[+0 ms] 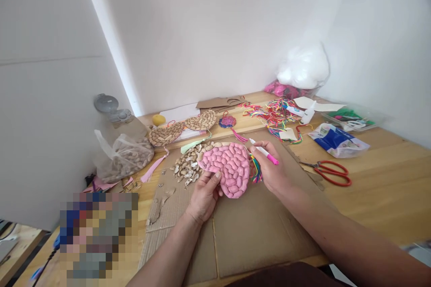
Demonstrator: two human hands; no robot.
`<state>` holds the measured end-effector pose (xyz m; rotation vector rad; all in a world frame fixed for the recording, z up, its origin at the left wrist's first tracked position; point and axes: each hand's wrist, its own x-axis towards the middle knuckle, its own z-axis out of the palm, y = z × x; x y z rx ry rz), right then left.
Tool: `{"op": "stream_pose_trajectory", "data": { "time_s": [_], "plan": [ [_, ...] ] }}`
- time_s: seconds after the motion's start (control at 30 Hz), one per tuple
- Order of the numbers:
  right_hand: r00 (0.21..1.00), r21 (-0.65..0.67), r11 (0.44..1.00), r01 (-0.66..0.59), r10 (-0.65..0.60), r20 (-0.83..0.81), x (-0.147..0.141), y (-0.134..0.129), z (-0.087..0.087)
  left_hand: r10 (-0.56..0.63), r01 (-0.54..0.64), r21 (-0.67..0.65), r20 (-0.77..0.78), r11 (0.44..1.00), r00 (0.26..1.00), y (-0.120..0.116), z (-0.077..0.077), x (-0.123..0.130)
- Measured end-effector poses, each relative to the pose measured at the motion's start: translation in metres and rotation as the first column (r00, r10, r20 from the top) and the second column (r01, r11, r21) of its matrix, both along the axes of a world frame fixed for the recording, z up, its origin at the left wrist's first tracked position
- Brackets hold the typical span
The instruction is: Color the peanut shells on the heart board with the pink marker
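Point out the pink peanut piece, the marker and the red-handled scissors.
Pink peanut piece point(230, 166): head view, middle of its pink face.
Marker point(262, 150): head view, its white barrel.
Red-handled scissors point(318, 167): head view, where handles meet blades.

The peanut piece point(232, 170) is pink, tan at top; the marker point(265, 152) white and magenta; the scissor handles point(332, 162) red; the cardboard point(256, 233) brown.

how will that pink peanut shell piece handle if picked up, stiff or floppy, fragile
The pink piece seems fairly stiff: the left hand grips one edge and it doesn't visibly sag. It's probably light, if its shells are hollow like the open shells nearby. Its many separate shells might crack if knocked.
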<state>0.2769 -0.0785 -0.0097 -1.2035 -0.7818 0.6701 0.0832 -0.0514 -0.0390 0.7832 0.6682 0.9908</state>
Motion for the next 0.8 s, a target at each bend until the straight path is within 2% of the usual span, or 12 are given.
{"op": "stream_pose_trajectory", "data": {
  "time_s": [0.2,0.4,0.63,0.8],
  "plan": [
    [0.999,-0.025,1.000,0.003,-0.004,-0.052,0.004,0.005,-0.005,0.107,-0.103,-0.051,0.083,0.993,0.991,0.007,0.002,0.000],
    [0.999,-0.012,1.000,-0.017,0.017,-0.040,0.008,0.010,-0.010,0.080,-0.075,-0.049,0.099,0.996,0.992,0.007,-0.001,0.001],
    [0.992,0.016,0.997,0.074,-0.075,0.098,0.015,0.009,-0.007,0.022,-0.017,-0.063,0.068,0.998,0.997,0.004,0.000,0.002],
    [0.981,0.054,0.998,0.037,-0.046,0.187,0.019,0.007,-0.006,0.013,-0.009,-0.070,0.058,0.997,0.998,0.003,0.000,0.003]
  ]
}}
